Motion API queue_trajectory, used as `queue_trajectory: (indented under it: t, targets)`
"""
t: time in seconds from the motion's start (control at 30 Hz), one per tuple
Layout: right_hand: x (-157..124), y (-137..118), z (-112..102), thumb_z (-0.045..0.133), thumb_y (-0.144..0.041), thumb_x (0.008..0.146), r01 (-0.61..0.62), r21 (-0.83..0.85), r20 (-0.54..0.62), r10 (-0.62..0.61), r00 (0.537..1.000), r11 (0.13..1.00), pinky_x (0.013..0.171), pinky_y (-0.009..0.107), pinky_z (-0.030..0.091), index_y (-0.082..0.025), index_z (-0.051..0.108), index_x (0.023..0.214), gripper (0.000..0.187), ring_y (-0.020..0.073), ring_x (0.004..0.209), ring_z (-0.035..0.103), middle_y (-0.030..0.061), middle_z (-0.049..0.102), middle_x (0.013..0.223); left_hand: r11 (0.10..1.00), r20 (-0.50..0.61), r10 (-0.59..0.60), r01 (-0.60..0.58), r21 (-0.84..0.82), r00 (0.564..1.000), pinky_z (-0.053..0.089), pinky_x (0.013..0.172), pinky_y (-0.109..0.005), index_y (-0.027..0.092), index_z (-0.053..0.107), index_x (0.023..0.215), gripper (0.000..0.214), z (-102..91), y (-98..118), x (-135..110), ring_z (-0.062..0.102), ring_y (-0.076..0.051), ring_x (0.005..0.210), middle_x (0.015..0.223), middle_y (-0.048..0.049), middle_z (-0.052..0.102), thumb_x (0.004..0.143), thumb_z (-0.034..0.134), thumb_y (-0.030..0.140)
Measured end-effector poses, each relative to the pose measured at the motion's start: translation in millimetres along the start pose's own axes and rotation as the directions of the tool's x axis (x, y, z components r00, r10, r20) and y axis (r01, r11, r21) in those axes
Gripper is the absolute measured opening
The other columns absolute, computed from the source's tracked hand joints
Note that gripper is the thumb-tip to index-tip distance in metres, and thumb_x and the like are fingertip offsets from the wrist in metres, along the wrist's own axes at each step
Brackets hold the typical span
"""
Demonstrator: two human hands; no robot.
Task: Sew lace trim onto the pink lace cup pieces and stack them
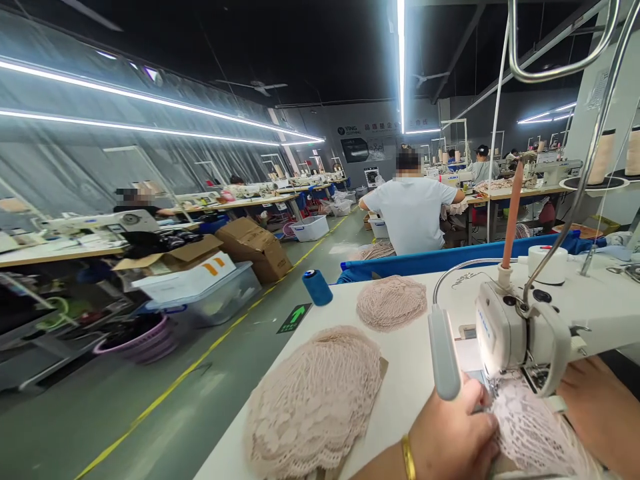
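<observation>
Lace piece (533,427), pale pink, lower right of frame, lying under the head of a white sewing machine (500,327), its near part spreading toward the bottom edge. Left hand (453,427) is at the lace's left side, close to the needle area: fingers bent and pressed together, looks like thumb and forefinger pinching the lace edge. Gold bracelet (409,459) on that wrist. Right hand (590,393) is at far right of frame, beyond the lace, partly behind the machine head; fingertips hidden, so cannot tell whether they grip or just rest. Needle tip and presser foot too cluttered to make out clearly.

Doing it well, by judgement: lace should lie flat, no folds, with the scalloped openwork guided rather than pulled, since mesh like this would likely stretch or snag. Left fingertips sit near the needle, so best held to the side of its line. Light, even tension from both hands seems right; lamp (444,353) beside the head helps watch the edge.

Large lace stack (315,400) at lower centre, smaller lace stack (393,303) above it, both on the white table (400,393). Blue thread cone (317,288) near the table's upper left edge. Person in white shirt (413,213), upper centre, back turned.
</observation>
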State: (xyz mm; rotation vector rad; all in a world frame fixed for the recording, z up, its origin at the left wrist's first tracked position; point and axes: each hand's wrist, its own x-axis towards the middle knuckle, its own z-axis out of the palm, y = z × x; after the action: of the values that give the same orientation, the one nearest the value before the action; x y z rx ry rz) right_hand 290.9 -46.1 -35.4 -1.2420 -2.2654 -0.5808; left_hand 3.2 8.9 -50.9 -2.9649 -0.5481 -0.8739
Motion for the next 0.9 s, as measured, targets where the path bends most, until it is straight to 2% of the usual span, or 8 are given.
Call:
queue_trajectory:
  t: [0.03,0.1,0.17,0.23,0.47,0.7,0.9]
  targets:
    - [1,-2,-1,0.051,0.002,0.078,0.015,0.018,-0.024,-0.015,1.000,1.000,0.088,0.043,0.055,-0.026,0.069,0.085,0.033,0.0278,0.089,0.075,0.0048,0.081,0.093,0.999,-0.004,0.035,-0.035,0.013,0.999,0.052,0.076,-0.036,0.020,0.070,0.085,0.017,2.3,0,0,0.061,-0.023,0.088,0.101,-0.0049,0.069,0.083,0.084,0.030]
    - [3,-15,-3,0.051,0.000,0.083,0.124,0.068,-0.016,-0.123,0.992,0.990,0.083,0.035,0.055,-0.026,0.069,0.092,0.032,0.0246,0.087,0.073,0.0047,0.080,0.094,0.995,-0.015,0.100,-0.099,0.023,0.995,0.052,0.080,-0.036,0.019,0.069,0.088,0.018,4.7,-1,1,0.062,-0.021,0.088,0.100,-0.0038,0.072,0.089,0.081,0.033]
    - [3,-29,-3,0.053,-0.003,0.086,0.196,0.118,0.084,-0.206,0.975,0.974,0.085,0.031,0.055,-0.027,0.071,0.105,0.035,0.0217,0.086,0.073,0.0017,0.082,0.101,0.990,-0.044,0.142,-0.141,0.029,0.989,0.051,0.082,-0.035,0.019,0.069,0.091,0.014,5.9,-2,0,0.064,-0.019,0.086,0.098,-0.0030,0.074,0.094,0.075,0.031]
    - [2,-36,-3,0.055,-0.003,0.085,0.208,0.164,0.161,-0.234,0.959,0.964,0.090,0.031,0.054,-0.028,0.071,0.115,0.042,0.0211,0.088,0.073,-0.0007,0.083,0.108,0.986,-0.080,0.162,-0.158,0.046,0.984,0.050,0.080,-0.034,0.020,0.068,0.091,0.011,7.8,-2,-1,0.064,-0.018,0.082,0.093,-0.0021,0.075,0.097,0.071,0.029]
    - [-4,-29,-2,0.058,-0.002,0.079,0.139,0.216,0.152,-0.174,0.973,0.966,0.089,0.035,0.052,-0.030,0.072,0.119,0.051,0.0234,0.091,0.072,-0.0012,0.082,0.107,0.985,-0.136,0.173,-0.168,0.048,0.976,0.045,0.074,-0.035,0.019,0.068,0.089,0.013,9.6,2,-1,0.062,-0.018,0.076,0.082,0.0000,0.073,0.100,0.068,0.026]
    - [0,-30,-4,0.060,-0.003,0.082,0.128,0.197,0.180,-0.165,0.970,0.972,0.083,0.032,0.051,-0.031,0.070,0.120,0.048,0.0218,0.084,0.071,-0.0024,0.081,0.105,0.992,-0.048,0.115,-0.112,0.060,0.992,0.046,0.078,-0.037,0.020,0.067,0.092,0.010,3.3,2,0,0.064,-0.020,0.079,0.086,-0.0016,0.074,0.099,0.067,0.026]
    - [-9,-27,8,0.062,-0.004,0.085,0.054,0.164,0.229,-0.092,0.969,0.985,0.078,0.033,0.050,-0.032,0.071,0.120,0.046,0.0230,0.085,0.071,-0.0006,0.079,0.099,0.999,0.006,0.016,-0.016,0.050,1.000,0.049,0.088,-0.042,0.021,0.067,0.098,0.003,-4.8,4,1,0.066,-0.022,0.088,0.093,-0.0028,0.075,0.098,0.066,0.024]
